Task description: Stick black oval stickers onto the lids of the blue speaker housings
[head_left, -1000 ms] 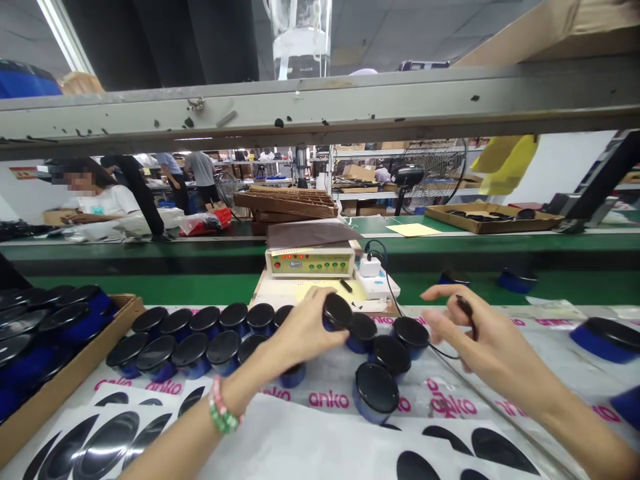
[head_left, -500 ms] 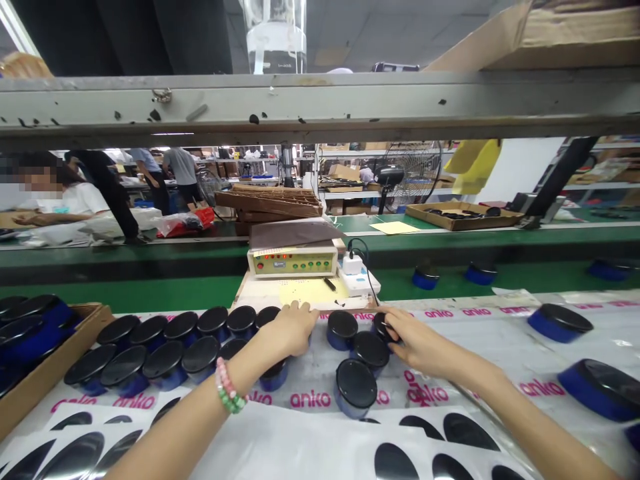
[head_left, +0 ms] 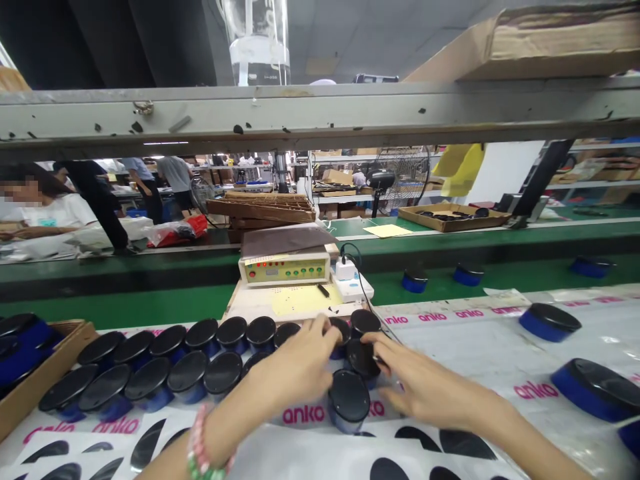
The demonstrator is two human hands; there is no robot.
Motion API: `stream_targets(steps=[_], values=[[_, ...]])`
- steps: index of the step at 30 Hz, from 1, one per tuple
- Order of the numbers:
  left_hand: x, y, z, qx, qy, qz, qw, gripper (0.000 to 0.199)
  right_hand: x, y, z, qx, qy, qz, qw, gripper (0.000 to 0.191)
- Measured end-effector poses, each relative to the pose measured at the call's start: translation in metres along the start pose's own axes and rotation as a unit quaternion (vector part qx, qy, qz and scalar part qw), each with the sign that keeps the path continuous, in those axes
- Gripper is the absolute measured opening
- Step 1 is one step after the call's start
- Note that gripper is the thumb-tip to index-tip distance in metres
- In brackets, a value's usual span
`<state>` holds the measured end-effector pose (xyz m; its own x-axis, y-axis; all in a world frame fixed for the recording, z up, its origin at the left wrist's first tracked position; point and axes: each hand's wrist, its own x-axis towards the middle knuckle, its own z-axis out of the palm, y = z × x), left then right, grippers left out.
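Observation:
My left hand is curled over the row, its fingers closed at the left edge of a round blue piece with a glossy black top. My right hand has its fingers bent around the right side of another black-topped blue round piece; its thumb is partly blurred. One such piece sits just behind, and a further one stands in front, between the hands. To the left, several similar pieces are lined up in two rows, partly covered by my left forearm.
White sheets with black oval stickers lie in front. A carton of blue pieces stands left. Behind are a control box with buttons, a white plug adapter and a green conveyor. More pieces stand right.
My right hand has moved from the rear piece to the one in front of it. My left hand has come nearer to the right-hand cluster, and the view has shifted slightly.

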<state>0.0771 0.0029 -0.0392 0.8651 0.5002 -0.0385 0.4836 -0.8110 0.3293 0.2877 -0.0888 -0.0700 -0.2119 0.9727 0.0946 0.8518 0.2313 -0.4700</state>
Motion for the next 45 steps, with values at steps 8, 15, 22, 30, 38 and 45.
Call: stream_targets(steps=[8, 15, 22, 30, 38, 45], values=[[-0.009, 0.035, 0.024, -0.068, -0.026, -0.079, 0.994, 0.041, -0.002, 0.003, 0.009, 0.026, -0.003, 0.018, 1.000, 0.011], [0.017, 0.037, 0.037, -0.086, -0.002, -0.056, 0.995, 0.073, -0.025, 0.012, -0.005, 0.049, 0.028, 0.048, 0.997, 0.008], [0.019, 0.001, 0.030, -0.119, -0.037, -0.143, 0.982, 0.127, -0.020, 0.067, -0.034, -0.034, 0.153, 0.177, 0.972, 0.027], [0.035, 0.001, 0.057, -0.181, 0.011, -0.047, 0.982, 0.100, 0.061, 0.156, -0.067, -0.151, 0.220, 0.335, 0.903, 0.029], [0.024, -0.006, 0.083, -0.269, 0.079, -0.049, 0.959, 0.100, 0.080, 0.169, -0.070, -0.207, 0.190, 0.392, 0.876, 0.031], [0.026, -0.009, 0.089, -0.272, 0.115, -0.020, 0.955, 0.084, -0.039, 0.167, -0.090, -0.282, 0.180, 0.550, 0.765, 0.034]])
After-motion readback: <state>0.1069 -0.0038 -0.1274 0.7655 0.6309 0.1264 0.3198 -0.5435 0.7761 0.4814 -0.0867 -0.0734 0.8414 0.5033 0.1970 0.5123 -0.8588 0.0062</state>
